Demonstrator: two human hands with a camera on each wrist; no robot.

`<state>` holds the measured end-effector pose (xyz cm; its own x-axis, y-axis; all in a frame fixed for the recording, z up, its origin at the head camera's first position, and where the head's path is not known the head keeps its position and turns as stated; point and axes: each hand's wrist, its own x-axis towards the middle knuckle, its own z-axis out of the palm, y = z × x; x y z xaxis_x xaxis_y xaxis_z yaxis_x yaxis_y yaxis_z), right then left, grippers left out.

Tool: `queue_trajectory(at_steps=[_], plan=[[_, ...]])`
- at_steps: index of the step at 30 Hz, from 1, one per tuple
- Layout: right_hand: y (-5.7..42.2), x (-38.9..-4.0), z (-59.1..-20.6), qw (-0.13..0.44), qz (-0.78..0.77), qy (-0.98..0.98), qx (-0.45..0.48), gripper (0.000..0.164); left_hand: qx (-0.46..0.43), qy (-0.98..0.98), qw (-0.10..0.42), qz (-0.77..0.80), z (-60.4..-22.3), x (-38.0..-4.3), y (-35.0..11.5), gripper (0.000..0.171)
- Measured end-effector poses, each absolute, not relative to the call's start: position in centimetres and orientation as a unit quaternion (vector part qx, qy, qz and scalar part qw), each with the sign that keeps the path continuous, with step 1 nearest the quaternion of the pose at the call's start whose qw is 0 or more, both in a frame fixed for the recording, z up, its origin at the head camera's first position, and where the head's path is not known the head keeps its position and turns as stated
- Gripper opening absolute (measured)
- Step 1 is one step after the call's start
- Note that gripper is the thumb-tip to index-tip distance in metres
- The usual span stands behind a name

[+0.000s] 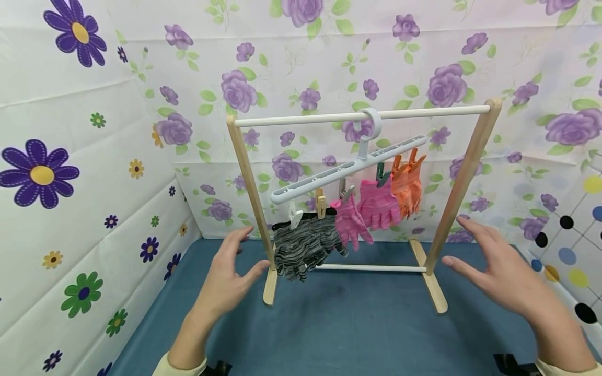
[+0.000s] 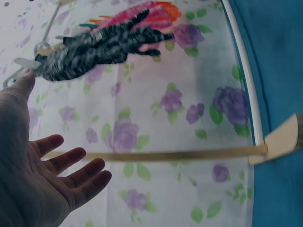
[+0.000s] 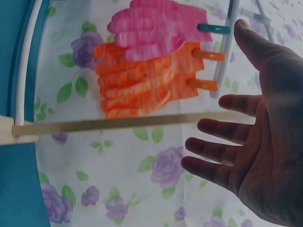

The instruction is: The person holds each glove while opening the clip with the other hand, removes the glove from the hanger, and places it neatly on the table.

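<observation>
A pale grey hanger hooks over the white top rod of a wooden rack. Clothespins hold black-and-grey striped gloves, pink gloves and orange gloves below it. Beside the rack's left post my left hand is spread with nothing in it; the striped gloves hang past its thumb in the left wrist view. Off the right post, my right hand also has its fingers extended and holds nothing. Orange clothespins and a green one appear near its thumb in the right wrist view.
A blue cloth covers the table under the rack. The rack's wooden feet and lower white rod sit low over it. Flower-printed sheets stand behind and at the left; a dotted sheet is at the right.
</observation>
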<state>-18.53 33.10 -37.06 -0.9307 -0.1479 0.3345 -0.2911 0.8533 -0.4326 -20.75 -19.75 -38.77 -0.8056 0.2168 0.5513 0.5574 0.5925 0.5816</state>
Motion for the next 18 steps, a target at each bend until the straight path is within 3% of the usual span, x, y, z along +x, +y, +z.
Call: queue_trajectory(at_steps=[10, 18], plan=[[30.2, -18.4, -36.5, 0.231, 0.273, -0.913, 0.194, 0.083, -0.223, -0.830, 0.223, -0.460, -37.9, -20.4, -16.4, 0.066], [28.0, -18.6, -36.0, 0.244, 0.301, -0.893, 0.227, 0.077, -0.191, -0.803, 0.248, -0.507, -37.5, -20.5, -14.8, 0.053]])
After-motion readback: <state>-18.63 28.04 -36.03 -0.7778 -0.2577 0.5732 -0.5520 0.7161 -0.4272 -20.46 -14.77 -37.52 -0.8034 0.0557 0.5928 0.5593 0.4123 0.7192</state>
